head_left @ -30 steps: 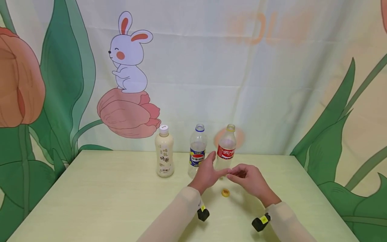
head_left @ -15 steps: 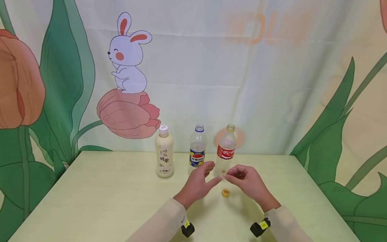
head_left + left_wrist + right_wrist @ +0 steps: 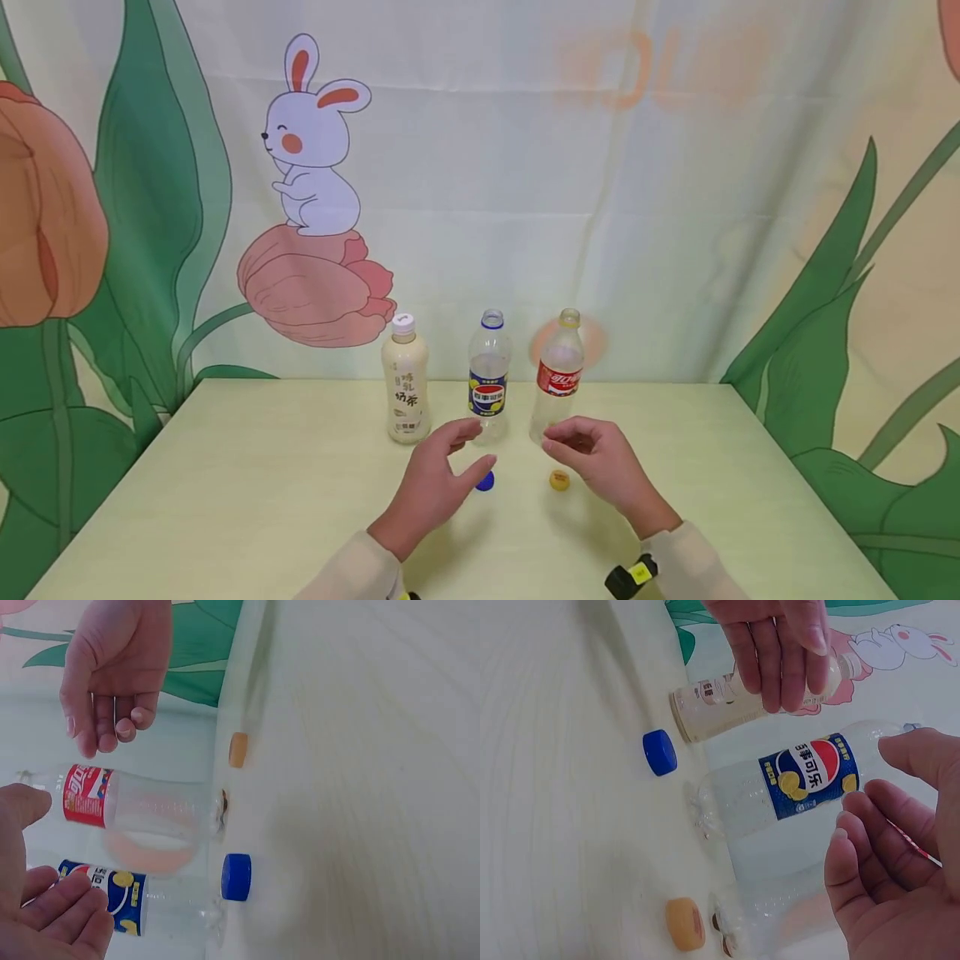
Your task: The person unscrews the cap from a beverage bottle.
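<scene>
My left hand (image 3: 431, 487) hovers over the table with thumb and fingers parted and holds nothing. Just beyond its thumb lies a blue bottle cap (image 3: 486, 481). My right hand (image 3: 600, 467), fingers loosely bent, is also unoccupied, above and behind a yellow bottle cap (image 3: 559, 480). Behind the hands stand two uncapped clear plastic bottles, a blue-labelled cola bottle (image 3: 488, 393) and a red-labelled cola bottle (image 3: 559, 377). In the right wrist view the thumb stands apart from the fingers (image 3: 862, 832), overlapping the blue-labelled bottle (image 3: 810, 776).
A cream-coloured milk tea bottle (image 3: 406, 392) with its white cap on stands left of the cola bottles. The pale table (image 3: 247, 483) ends at a printed curtain (image 3: 465, 167) showing a rabbit and tulips.
My left hand has moved left and toward me, away from the right hand. The blue cap now shows on the table beside it. My right hand has shifted slightly left and down.
</scene>
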`<state>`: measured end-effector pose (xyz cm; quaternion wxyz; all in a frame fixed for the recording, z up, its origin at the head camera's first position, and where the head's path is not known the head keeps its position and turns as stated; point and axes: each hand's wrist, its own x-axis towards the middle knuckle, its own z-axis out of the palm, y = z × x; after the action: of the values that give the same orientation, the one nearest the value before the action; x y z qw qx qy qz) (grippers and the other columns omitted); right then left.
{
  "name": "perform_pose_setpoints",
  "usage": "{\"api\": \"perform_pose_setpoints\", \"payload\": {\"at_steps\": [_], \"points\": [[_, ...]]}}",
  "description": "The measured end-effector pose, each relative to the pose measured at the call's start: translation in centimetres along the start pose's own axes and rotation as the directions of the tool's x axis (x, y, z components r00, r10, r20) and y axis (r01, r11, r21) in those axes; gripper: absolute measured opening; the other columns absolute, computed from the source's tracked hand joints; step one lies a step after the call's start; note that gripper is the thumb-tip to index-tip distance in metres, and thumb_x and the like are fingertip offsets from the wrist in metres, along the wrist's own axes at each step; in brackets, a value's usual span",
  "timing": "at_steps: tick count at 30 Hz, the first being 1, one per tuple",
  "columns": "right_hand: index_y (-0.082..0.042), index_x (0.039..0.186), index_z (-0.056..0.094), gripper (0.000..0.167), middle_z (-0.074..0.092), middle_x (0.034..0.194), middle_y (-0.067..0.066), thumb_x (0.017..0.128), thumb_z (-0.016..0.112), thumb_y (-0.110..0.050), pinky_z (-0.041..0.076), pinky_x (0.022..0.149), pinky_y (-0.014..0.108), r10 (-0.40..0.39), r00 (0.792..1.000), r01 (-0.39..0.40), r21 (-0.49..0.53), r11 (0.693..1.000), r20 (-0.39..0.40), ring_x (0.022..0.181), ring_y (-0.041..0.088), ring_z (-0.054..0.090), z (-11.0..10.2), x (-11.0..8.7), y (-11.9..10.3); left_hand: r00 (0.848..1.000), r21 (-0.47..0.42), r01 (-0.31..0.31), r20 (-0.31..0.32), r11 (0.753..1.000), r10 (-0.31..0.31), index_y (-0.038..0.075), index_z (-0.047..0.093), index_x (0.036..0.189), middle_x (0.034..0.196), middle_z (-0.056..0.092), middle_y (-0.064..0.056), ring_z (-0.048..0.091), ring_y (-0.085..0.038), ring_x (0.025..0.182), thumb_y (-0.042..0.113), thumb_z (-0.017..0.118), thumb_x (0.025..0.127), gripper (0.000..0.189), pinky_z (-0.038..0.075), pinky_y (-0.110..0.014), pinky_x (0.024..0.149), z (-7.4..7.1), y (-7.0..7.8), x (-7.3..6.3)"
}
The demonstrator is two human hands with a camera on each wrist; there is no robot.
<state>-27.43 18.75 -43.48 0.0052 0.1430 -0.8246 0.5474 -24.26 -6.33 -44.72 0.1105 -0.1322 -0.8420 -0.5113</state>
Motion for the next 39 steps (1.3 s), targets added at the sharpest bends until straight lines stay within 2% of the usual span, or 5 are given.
{"api": "perform_pose_setpoints", "payload": {"at_steps": [8, 14, 20, 30, 39], "points": [[-0.008, 0.107, 0.077, 0.023, 0.077, 0.106, 0.009, 0.091, 0.079, -0.024, 0.059, 0.079, 0.021, -0.040, 0.999, 0.039, 0.033, 0.999, 0.024, 0.090, 0.015, 0.071, 1.8, 0.5, -1.5, 0.986, 0.055, 0.031, -0.164, 0.998, -0.021, 0.007, 0.062, 0.132, 0.131, 0.069, -0.009, 0.065, -0.028, 0.124, 0.021, 0.078, 0.092, 0.046, 0.052, -0.045, 0.109, -1.9, -1.6, -0.3], [-0.002, 0.108, 0.077, 0.026, 0.077, 0.107, 0.013, 0.091, 0.079, -0.021, 0.059, 0.078, 0.022, -0.114, 0.993, 0.111, 0.070, 0.991, 0.034, 0.088, 0.015, 0.071, 3.9, 1.7, -2.6, 0.960, 0.074, 0.060, -0.279, 0.995, -0.037, 0.004, 0.060, 0.132, 0.129, 0.069, -0.012, 0.065, -0.032, 0.123, 0.020, 0.078, 0.092, 0.048, 0.052, -0.048, 0.108, -3.2, -3.2, 0.0], [-0.008, 0.108, 0.078, 0.022, 0.077, 0.111, 0.010, 0.091, 0.079, -0.023, 0.059, 0.079, 0.022, -0.121, 0.992, 0.118, 0.092, 0.989, 0.024, 0.090, 0.015, 0.070, 5.9, 2.5, -3.8, 0.927, 0.027, 0.054, -0.372, 0.998, -0.040, 0.000, 0.058, 0.132, 0.128, 0.065, -0.015, 0.061, -0.031, 0.123, 0.015, 0.077, 0.092, 0.047, 0.049, -0.046, 0.111, -4.7, -4.6, 0.6], [-0.011, 0.112, 0.078, 0.026, 0.077, 0.112, 0.006, 0.090, 0.080, -0.024, 0.061, 0.087, 0.025, -0.112, 0.993, 0.114, 0.182, 0.977, -0.024, 0.098, 0.016, 0.073, 8.7, 4.5, -6.6, 0.921, 0.006, 0.134, -0.369, 0.991, -0.123, 0.001, 0.046, 0.144, 0.141, 0.054, -0.017, 0.050, -0.033, 0.135, 0.023, 0.075, 0.094, 0.061, 0.040, -0.046, 0.119, -6.6, -6.3, 2.2], [-0.016, 0.119, 0.076, 0.034, 0.075, 0.116, 0.000, 0.090, 0.080, -0.034, 0.059, 0.092, 0.032, -0.156, 0.981, 0.172, 0.143, 0.975, -0.118, 0.103, 0.017, 0.070, 10.9, 5.7, -8.8, 0.942, -0.025, 0.195, -0.273, 0.980, -0.194, 0.005, 0.033, 0.156, 0.158, 0.041, -0.016, 0.039, -0.035, 0.148, 0.038, 0.075, 0.094, 0.081, 0.032, -0.046, 0.126, -7.5, -7.0, 4.4]]}}
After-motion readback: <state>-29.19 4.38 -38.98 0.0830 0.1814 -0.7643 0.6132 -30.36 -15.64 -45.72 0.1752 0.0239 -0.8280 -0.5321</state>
